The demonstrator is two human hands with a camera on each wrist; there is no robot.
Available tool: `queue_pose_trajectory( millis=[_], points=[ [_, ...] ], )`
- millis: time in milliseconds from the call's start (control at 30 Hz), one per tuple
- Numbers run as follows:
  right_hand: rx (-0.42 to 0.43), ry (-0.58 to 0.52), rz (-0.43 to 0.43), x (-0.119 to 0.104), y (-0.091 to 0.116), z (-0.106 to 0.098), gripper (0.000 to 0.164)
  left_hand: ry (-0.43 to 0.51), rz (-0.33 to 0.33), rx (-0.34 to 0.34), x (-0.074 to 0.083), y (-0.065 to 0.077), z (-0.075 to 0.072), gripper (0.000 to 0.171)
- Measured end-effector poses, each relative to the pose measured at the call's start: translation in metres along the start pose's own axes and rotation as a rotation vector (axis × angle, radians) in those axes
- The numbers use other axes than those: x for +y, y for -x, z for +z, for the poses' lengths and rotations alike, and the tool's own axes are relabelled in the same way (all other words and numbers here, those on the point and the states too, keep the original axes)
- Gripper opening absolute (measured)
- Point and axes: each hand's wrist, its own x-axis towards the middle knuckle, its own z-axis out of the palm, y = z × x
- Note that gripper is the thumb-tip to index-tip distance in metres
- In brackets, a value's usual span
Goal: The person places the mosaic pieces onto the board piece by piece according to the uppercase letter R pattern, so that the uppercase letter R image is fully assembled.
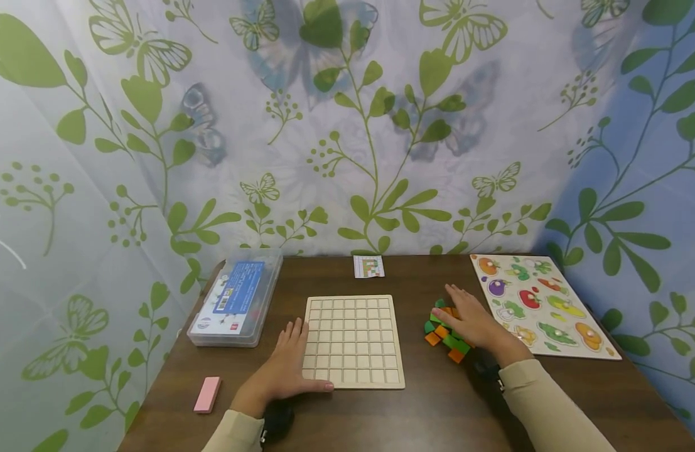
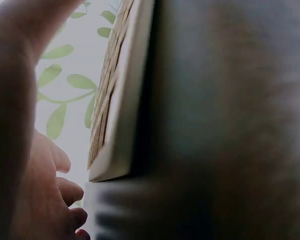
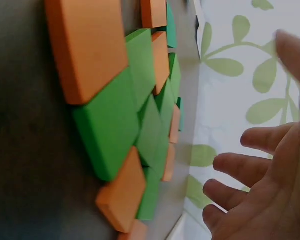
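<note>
A square wooden grid board (image 1: 351, 342) lies in the middle of the table. My left hand (image 1: 290, 364) is at its left edge, fingers extended and thumb reaching over the near-left corner; whether it touches the board is unclear. In the left wrist view the board's edge (image 2: 122, 115) stands beside the fingers (image 2: 70, 192). To the right is a loose cluster of green and orange square tiles (image 1: 451, 342). Over it my right hand (image 1: 470, 319) hovers with fingers spread, holding nothing. The right wrist view shows the tiles (image 3: 107, 125) lying flat, apart from the hand (image 3: 265, 185).
A clear plastic case (image 1: 237, 301) with a blue-and-white label sits at the back left, a pink block (image 1: 208, 395) nearer. A small pattern card (image 1: 368, 267) lies at the back. On the right is a vegetable puzzle board (image 1: 542, 304). Patterned curtains (image 1: 347, 138) hang behind the table.
</note>
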Motion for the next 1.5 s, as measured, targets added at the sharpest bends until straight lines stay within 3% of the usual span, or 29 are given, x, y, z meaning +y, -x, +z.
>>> queue_pose_trajectory(
  millis=[267,500,900,1133,1500],
  points=[
    [0.035,-0.022,-0.005,0.004,0.004,0.001,0.063,0.002,0.022,0.016,0.0,0.006,0.01,0.149],
    [0.081,0.002,0.017,0.009,0.004,0.008,0.035,-0.024,0.024,0.047,0.0,0.009,0.013,0.146],
    [0.15,0.01,0.044,0.016,0.003,0.015,0.02,-0.021,0.039,0.085,0.0,0.009,0.017,0.144],
    [0.205,0.05,-0.01,0.019,0.001,0.018,0.01,-0.02,0.047,0.098,0.001,0.009,0.018,0.144],
    [0.177,0.096,0.017,0.015,-0.004,0.017,0.008,-0.037,0.041,0.103,0.001,0.011,0.015,0.144]
  ],
)
